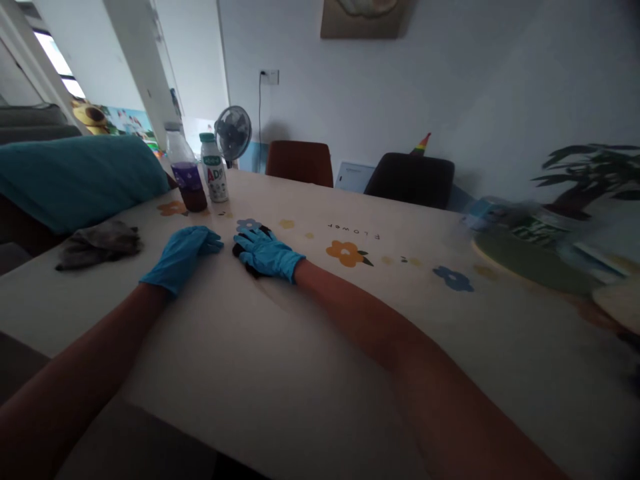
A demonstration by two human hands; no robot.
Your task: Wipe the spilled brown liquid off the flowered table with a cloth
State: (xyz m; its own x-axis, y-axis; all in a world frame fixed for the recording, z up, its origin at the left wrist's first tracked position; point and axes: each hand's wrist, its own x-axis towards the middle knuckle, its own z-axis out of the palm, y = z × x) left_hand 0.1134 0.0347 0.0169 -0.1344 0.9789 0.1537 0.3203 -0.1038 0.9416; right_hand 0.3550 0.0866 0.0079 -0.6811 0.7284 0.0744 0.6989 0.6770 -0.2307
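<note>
Both my hands wear blue rubber gloves. My right hand (267,253) presses down on a dark cloth (251,269) against the white table (280,373). Most of the cloth is hidden under the palm and fingers; its dark edges show around them. To its left, my left hand (187,250) leans on the tabletop, fingers stretched toward the right hand, with nothing visible in it. A crumpled grey cloth (103,245) lies farther left.
A bottle with dark drink (190,177) and a white bottle with a green cap (214,170) stand beyond my left hand. At the right are a green round mat (525,263) and a potted plant (565,213). Chairs (300,162) and a fan (233,132) stand behind the table.
</note>
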